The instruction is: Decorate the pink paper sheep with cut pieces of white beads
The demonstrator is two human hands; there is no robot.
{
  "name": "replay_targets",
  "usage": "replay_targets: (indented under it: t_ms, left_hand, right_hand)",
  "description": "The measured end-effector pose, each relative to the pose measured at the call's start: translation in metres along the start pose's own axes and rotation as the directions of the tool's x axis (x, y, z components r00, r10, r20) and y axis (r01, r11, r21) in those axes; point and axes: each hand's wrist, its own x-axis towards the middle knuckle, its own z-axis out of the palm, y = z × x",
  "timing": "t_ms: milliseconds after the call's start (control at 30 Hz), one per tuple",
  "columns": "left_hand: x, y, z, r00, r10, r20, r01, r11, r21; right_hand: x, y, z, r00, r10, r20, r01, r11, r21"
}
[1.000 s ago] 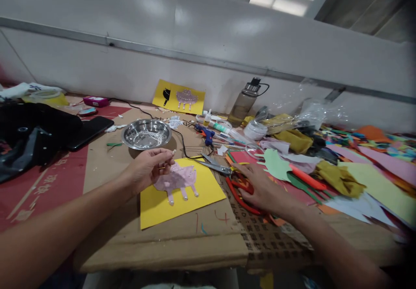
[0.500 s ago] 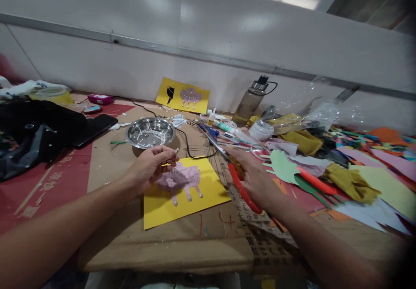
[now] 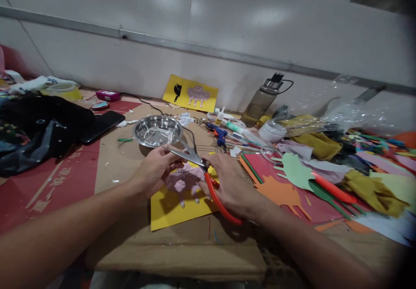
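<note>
Close to the near edge of the cardboard-covered bench [image 3: 126, 232], a yellow card [image 3: 167, 213], lying flat and bearing a lilac cut-out [image 3: 185, 180] with pearly beads [image 3: 182, 204] at the leg ends. Low over it, right hand [image 3: 232, 185] clenched round the red handles of scissors [image 3: 194, 158], blades parted. Left hand [image 3: 151, 172] opposite, fingertips bunched at one blade's tip, touching or just beside; contents hidden, so cannot tell whether grasping anything. Worst hazard, by judgement: a nicked fingertip, from closing the blades with skin so near the steel. Also possible: a bead knocked loose or the card skewed, from lowering scissors or wrist onto it. Just beyond the hands, toward the far edge, a steel bowl [image 3: 139, 129] with white strands [image 3: 156, 135] inside; perhaps tipped by a careless jab from the other blade. Right of the bowl, a blue glue gun [image 3: 218, 134], heat unknown; black cord [image 3: 194, 139] between the two, a possible snag for open blades. Toward the right edge, an orange cut-out [image 3: 279, 191], liable to creasing under the right forearm. At the far edge, a bottle [image 3: 260, 102] and a second yellow card [image 3: 211, 107], propped at the wall [image 3: 227, 16]; well apart from the hands, little threatened.
</note>
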Motion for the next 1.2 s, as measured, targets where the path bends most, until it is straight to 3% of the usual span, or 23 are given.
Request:
replay_targets:
  t_ms: [867, 1200]
  left_hand:
    - [-0.001, -0.012, 0.001, 0.998, 0.021, 0.065, -0.021, 1.000, -0.010]
    - [-0.002, -0.008, 0.004, 0.999, -0.007, 0.050, 0.006, 1.000, 0.029]
  right_hand:
    - [0.000, -0.011, -0.007, 0.982, 0.122, 0.147, -0.142, 0.980, 0.138]
    - [-0.001, -0.006, -0.002, 0.994, 0.084, 0.073, -0.087, 0.995, 0.041]
